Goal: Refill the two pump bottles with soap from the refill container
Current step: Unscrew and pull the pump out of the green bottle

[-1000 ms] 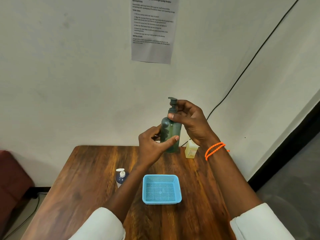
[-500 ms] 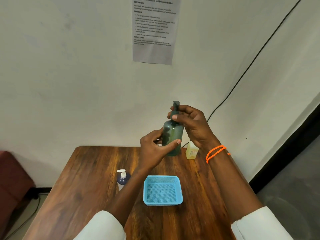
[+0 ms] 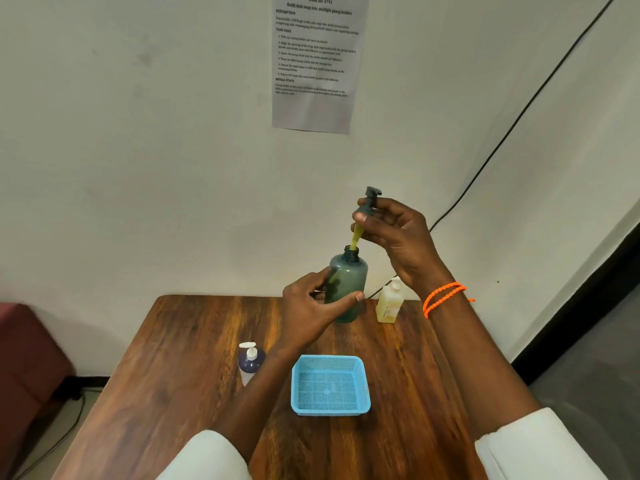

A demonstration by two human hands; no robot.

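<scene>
**A:** Start with the biggest thing in front of you. What is it made of?

**B:** Your desk (image 3: 180,358) is dark wood with a strong streaked grain and a smooth sheen. On it, near you, sits a shallow blue basket (image 3: 330,408), rectangular plastic with a fine mesh floor and walls.

**A:** And the bottle you hold?

**B:** The green pump bottle (image 3: 348,282) is translucent, round-shouldered and cylindrical, held upright above the far end of the desk. Your left hand (image 3: 311,313) wraps its lower body, thumb across the front. Your right hand (image 3: 394,230) pinches the dark pump head (image 3: 371,199) above the open neck, and a yellow-slicked tube (image 3: 355,237) runs from it down into the mouth.

**A:** What else stands there?

**B:** The refill container (image 3: 389,303), a small pale yellow squarish bottle, stands at the far edge just beside your right wrist. A second pump bottle (image 3: 250,363), dark with a white pump, stands left of the basket, well apart from the green one.

**A:** What has changed from half a second ago?

**B:** Then the pump head sat down on the neck under your right-hand grip. Now it is lifted clear, the neck is open, and the tube shows between them.
</scene>
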